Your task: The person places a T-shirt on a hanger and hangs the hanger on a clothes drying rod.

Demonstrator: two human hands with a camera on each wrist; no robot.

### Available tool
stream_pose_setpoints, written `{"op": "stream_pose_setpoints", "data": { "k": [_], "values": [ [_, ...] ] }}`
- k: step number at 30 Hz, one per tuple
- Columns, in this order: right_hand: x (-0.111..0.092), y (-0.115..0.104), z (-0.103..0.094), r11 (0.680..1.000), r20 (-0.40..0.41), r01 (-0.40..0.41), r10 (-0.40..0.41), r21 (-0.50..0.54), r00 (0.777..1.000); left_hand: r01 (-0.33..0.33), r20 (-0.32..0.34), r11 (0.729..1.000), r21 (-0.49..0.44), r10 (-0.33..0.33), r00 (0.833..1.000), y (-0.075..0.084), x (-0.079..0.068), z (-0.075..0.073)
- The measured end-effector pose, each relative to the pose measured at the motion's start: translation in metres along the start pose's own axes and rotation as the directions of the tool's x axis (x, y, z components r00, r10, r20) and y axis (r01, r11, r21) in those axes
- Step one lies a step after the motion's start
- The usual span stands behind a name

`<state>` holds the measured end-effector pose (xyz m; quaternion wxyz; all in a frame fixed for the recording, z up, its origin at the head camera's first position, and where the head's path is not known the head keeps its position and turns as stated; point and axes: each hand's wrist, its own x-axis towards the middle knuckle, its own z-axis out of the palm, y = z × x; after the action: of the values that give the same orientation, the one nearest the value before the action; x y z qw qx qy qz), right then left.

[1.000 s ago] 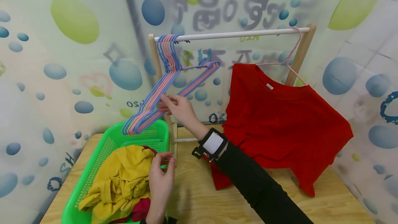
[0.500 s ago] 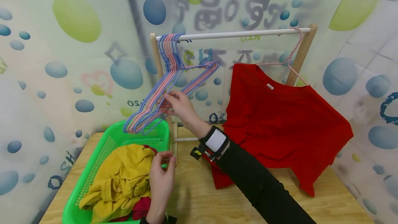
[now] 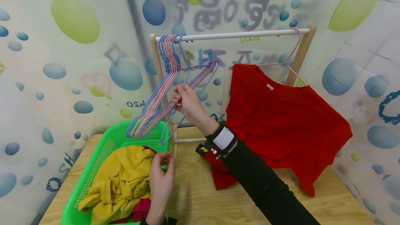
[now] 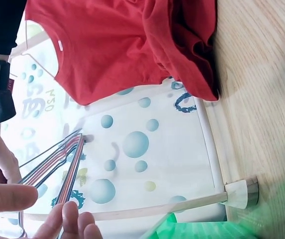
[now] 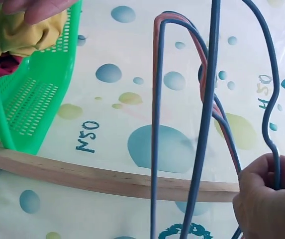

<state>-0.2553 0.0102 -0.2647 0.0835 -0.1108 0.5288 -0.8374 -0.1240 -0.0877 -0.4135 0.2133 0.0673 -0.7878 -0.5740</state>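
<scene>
With fingertips and thumb, my right hand (image 3: 192, 105) pinches the side of a blue hanger (image 3: 163, 140). That hanger stands apart from the bunch, its hook still over the white rail (image 3: 237, 35). Behind it, several blue and pink hangers (image 3: 162, 88) hang close together at the rail's left end. In the right wrist view the fingers of the right hand (image 5: 264, 199) curl round the blue wire. My left hand (image 3: 161, 181) hovers beside the green basket (image 3: 85, 180), fingers loosely bent and nothing visible between them.
A yellow garment (image 3: 125, 169) and a dark red cloth (image 3: 142, 209) lie in the basket. At the rack's right end a red top (image 3: 281, 124) hangs on a pink hanger (image 3: 293, 52), its lower part reaching the wooden table (image 3: 200, 190). Wooden posts (image 3: 301, 55) hold the rail.
My right hand has taken hold of the front blue hanger and drawn it to the right, away from the bunch. The left hand has stayed where it was.
</scene>
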Motion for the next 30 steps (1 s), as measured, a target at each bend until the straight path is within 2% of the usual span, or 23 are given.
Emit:
{"op": "stream_pose_setpoints", "data": {
  "k": [9,14,24,30],
  "values": [
    [-0.01,-0.019,0.0,0.997,0.021,0.031,-0.033,0.076,0.999,0.022,0.003,1.0,0.002,-0.022,1.0,0.001,0.0,0.001],
    [-0.027,-0.028,-0.004,0.992,0.054,0.058,-0.064,0.109,0.997,-0.015,-0.001,1.0,-0.01,0.015,1.0,0.002,-0.001,0.002],
    [-0.066,-0.027,-0.032,0.996,0.096,0.036,-0.044,0.079,0.994,-0.071,-0.008,0.997,-0.037,0.071,0.997,0.003,-0.004,0.004],
    [-0.088,-0.018,-0.055,0.998,0.1,-0.003,-0.004,0.068,0.995,-0.074,-0.008,0.997,-0.029,0.074,0.997,0.002,-0.006,0.007]
  ]
}}
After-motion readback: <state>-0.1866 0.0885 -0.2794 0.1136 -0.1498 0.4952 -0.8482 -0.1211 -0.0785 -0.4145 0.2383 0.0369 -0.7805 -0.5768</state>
